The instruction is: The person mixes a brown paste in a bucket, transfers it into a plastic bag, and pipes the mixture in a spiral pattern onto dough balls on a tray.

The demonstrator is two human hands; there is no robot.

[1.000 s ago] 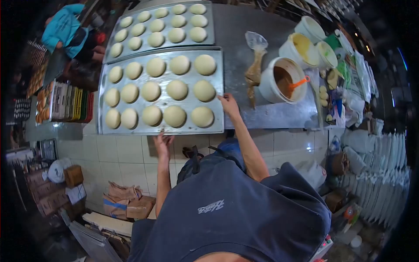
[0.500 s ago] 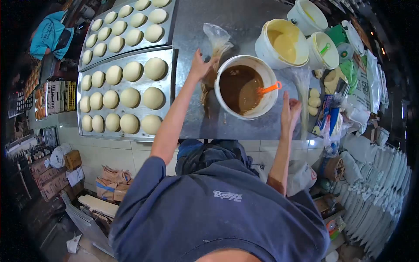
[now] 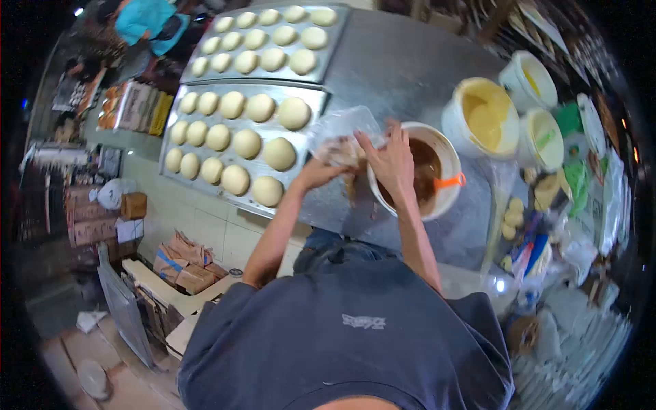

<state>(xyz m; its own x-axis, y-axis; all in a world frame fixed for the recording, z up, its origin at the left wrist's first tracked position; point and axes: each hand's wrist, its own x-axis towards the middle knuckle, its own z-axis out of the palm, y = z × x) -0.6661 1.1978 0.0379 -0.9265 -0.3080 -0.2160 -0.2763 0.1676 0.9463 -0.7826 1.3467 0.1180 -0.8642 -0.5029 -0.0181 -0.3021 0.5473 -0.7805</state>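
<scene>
- Two bare hands are at work over the grey metal tabletop (image 3: 403,75), close to each other.
- The left hand (image 3: 321,172) is at the crumpled clear plastic bag (image 3: 345,126). Its fingers are bent, but that spot is blurry, so I cannot tell how hard they pinch.
- The bag is in front of the person, between the near tray (image 3: 311,113) and the bucket of brown stuff (image 3: 449,158). Its top is puffy and see-through, and its lower part looks brown inside.
- The right hand (image 3: 395,164) is over the left side of that bucket. Its fingers are spread, with the thumb sticking out toward the bag (I cannot tell if it touches).
- An orange handle (image 3: 449,181) pokes out over the right side of the bucket.
- On the left are two trays full of round pale dough balls (image 3: 247,143), fifteen on each. The far tray (image 3: 321,65) is just behind the near one.
- Past the bucket, on the right, sit a yellow cream bucket (image 3: 454,130), a back tub (image 3: 512,82) and a tub with something green in it (image 3: 531,147).
- Far off at the top left is another person in a bright blue top (image 3: 147,20).
</scene>
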